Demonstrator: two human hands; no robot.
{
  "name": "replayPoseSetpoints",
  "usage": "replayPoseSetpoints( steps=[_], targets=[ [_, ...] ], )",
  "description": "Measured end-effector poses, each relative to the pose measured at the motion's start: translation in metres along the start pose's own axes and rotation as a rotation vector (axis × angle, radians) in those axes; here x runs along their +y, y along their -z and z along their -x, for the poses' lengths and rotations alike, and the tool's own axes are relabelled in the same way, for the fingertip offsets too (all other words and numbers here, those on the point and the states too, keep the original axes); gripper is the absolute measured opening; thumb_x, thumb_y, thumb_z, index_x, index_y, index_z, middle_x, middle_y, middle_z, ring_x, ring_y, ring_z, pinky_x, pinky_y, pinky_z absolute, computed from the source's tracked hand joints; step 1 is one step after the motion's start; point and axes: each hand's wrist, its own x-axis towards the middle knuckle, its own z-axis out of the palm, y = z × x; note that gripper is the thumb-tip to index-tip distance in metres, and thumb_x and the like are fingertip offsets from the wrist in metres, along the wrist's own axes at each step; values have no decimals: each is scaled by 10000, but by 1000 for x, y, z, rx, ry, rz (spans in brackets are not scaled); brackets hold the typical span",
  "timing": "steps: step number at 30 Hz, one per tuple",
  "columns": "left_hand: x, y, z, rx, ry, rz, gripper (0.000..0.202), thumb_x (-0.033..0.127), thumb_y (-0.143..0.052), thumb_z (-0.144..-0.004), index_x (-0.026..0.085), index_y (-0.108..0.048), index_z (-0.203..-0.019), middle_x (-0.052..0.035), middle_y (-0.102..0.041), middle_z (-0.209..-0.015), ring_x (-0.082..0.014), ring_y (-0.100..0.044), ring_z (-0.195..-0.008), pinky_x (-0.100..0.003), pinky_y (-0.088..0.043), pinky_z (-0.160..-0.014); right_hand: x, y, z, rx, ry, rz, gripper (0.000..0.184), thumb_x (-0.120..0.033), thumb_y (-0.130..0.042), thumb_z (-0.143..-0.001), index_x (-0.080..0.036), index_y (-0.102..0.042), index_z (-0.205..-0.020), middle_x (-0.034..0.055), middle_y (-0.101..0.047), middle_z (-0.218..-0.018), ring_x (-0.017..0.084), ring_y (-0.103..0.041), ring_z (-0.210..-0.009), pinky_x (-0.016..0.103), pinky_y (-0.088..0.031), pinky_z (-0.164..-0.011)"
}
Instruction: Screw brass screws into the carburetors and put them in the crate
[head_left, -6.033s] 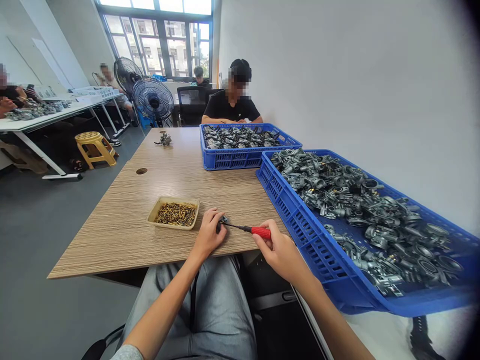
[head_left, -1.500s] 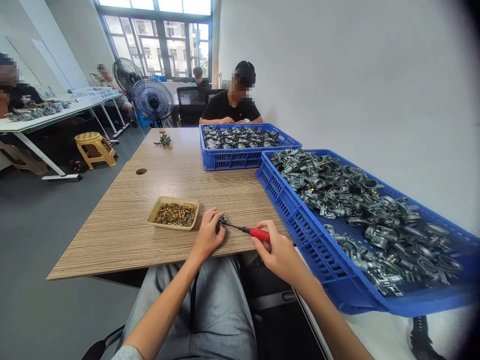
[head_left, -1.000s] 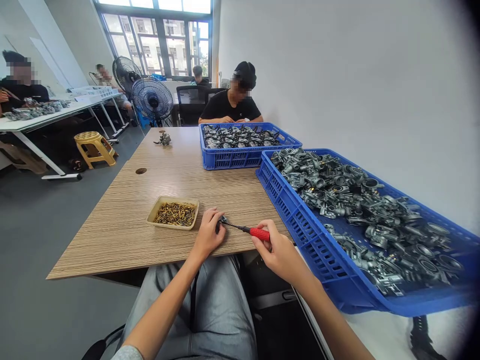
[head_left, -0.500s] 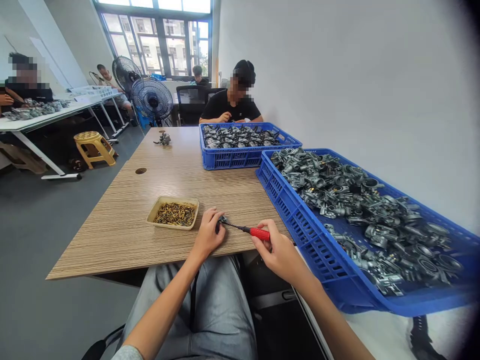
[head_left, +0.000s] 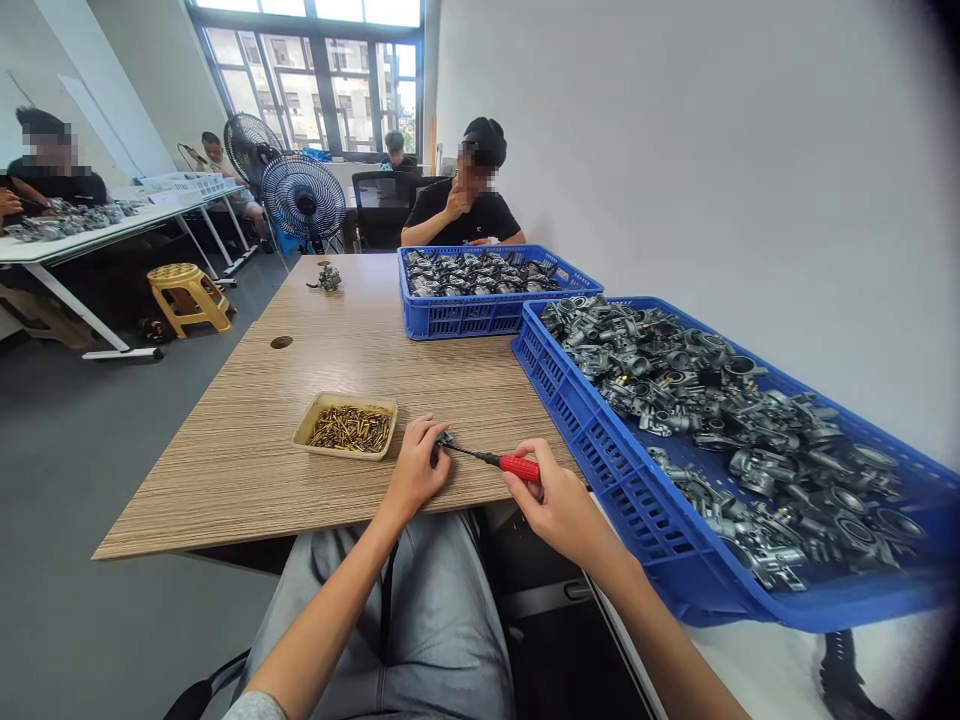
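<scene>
My left hand (head_left: 417, 468) rests on the wooden table (head_left: 247, 440) near its front edge, fingers curled round a small metal part (head_left: 445, 440) that is mostly hidden. My right hand (head_left: 556, 508) grips a red-handled screwdriver (head_left: 501, 462), whose dark shaft points left with its tip at that part. Just left of my left hand sits a shallow beige tray (head_left: 309, 426) of small brass pieces.
A big blue crate (head_left: 600, 440) full of grey metal castings stands at my right; a second blue crate (head_left: 465, 315) is farther back. One casting (head_left: 328, 278) lies alone far off. A person (head_left: 465, 205) sits opposite. Fans, a yellow stool (head_left: 187, 295) and other tables stand left.
My hands and the screwdriver have stayed almost still. The person opposite has raised a hand to the face, and the people at the left table have shifted.
</scene>
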Motion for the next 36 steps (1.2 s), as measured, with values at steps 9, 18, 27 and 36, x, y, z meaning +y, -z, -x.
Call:
replayPoseSetpoints(
  steps=[9, 18, 27, 36],
  targets=[
    [-1, 0, 0, -11, 3, -9, 486, 56, -543, -832, 219, -584, -1288, -102, -621, -1232, -289, -499, -1354, -539, -442, -1161, 3, -1, -1, 24, -31, -8, 189, -432, -497, -978, -259, -454, -1040, -37, -605, -624, 221, -621, -569, 279, -374, -562],
    [0, 0, -1, -9, -2, -11, 477, 53, -543, -835, 212, -583, -1283, -103, -614, -1226, -284, -500, -1345, -534, -442, -1160, 2, -1, 0, -4, -2, -26, 179, -396, -503, -977, -263, -438, -1078, -74, -545, -585, 199, -582, -540, 271, -366, -575],
    [0, 0, -1, -1, -9, -7, 485, 42, -545, -831, 212, -581, -1284, -100, -618, -1217, -282, -498, -1344, -529, -440, -1161, 2, -1, -1, 0, -8, -28, 174, -396, -504, -980, -263, -434, -1069, -68, -548, -596, 203, -577, -545, 277, -364, -585],
    [1, 0, -1, 15, -14, -14, 492, 31, -553, -819, 205, -587, -1278, -97, -624, -1217, -279, -510, -1331, -517, -445, -1158, 2, -1, -1, -10, -33, -48, 170, -404, -494, -981, -265, -430, -1055, -50, -587, -640, 207, -601, -579, 276, -370, -593]
  ],
)
